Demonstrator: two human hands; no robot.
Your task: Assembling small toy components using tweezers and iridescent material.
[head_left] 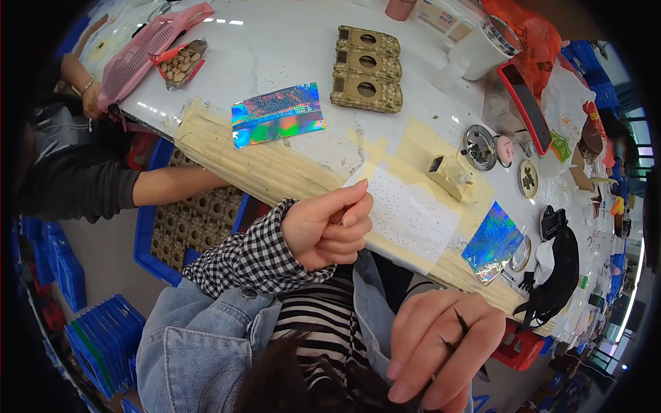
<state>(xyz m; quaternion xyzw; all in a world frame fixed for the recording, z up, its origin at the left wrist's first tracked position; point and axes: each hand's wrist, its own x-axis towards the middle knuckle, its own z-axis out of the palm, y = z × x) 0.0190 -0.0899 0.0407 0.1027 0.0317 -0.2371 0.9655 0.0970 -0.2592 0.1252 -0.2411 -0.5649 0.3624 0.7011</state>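
My left hand (330, 224) is raised just over the near edge of a white sheet (416, 213) dotted with tiny specks. Its fingers are curled in and the thumb presses against the index finger; anything pinched there is too small or hidden to make out. Closer to me, on the right, my right hand (447, 347) is closed around dark pointed tweezers (448, 344), whose thin tips poke out between the fingers. Beyond the sheet, three camouflage-patterned cases (366, 70) with round openings lie in a row. A small tape-covered block (452, 175) stands at the sheet's far right corner.
Shiny holographic pouches (279, 115) (492, 244) flank the sheet. Tape strips (255, 155) cover the table edge. Right: a round metal tin (480, 146), a red-cased phone (525, 109), a black bag (559, 268). Left: another person's forearm (175, 186) reaches over a blue crate (148, 258) of camouflage cases.
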